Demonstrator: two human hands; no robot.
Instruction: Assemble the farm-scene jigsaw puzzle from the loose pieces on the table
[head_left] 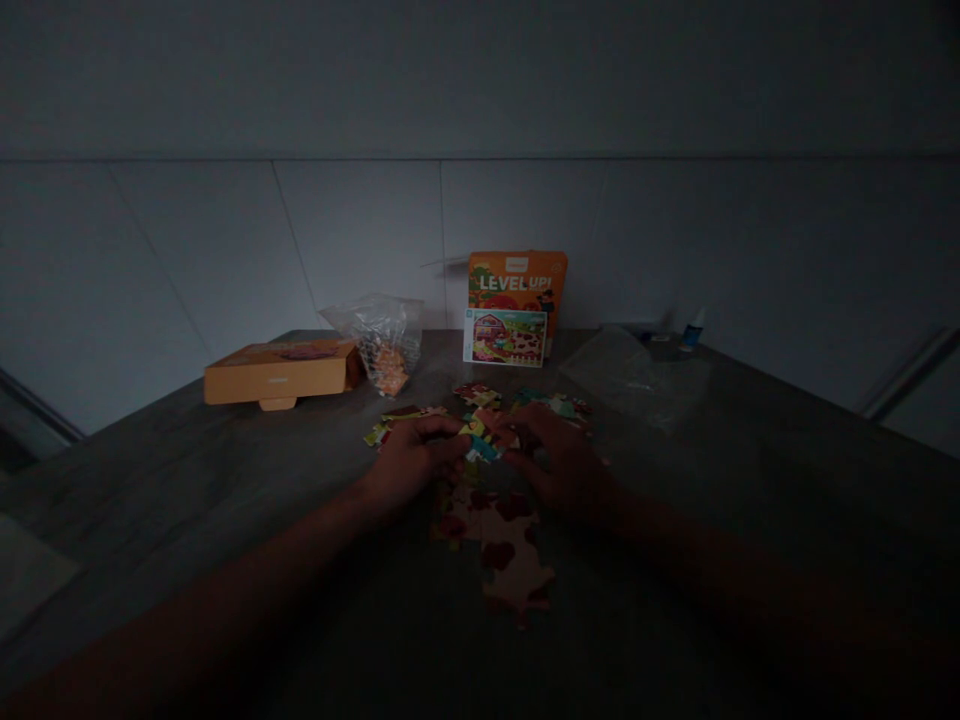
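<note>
Between my two hands, just above the table, is a jigsaw puzzle piece (pixel 480 442) with yellow and blue on it. My left hand (pixel 409 460) pinches it from the left, thumb and fingers closed. From the other side, my right hand (pixel 562 455) has its fingers bent round the pinkish right end of the pieces; dim light blurs the exact grip. Closer to me lie joined puzzle pieces (pixel 510 550) with a pink and dark red cow-patch pattern. Loose puzzle pieces (pixel 478 395) lie beyond my hands, some partly hidden by them.
An orange box (pixel 277 375) rests at the left, beside a clear bag (pixel 386 345) holding more pieces. An upright orange "LEVEL UP!" box (pixel 517 270) has a farm picture card (pixel 506 338) against it. Right of these are a clear plastic sheet (pixel 645 375) and a small blue bottle (pixel 694 330).
</note>
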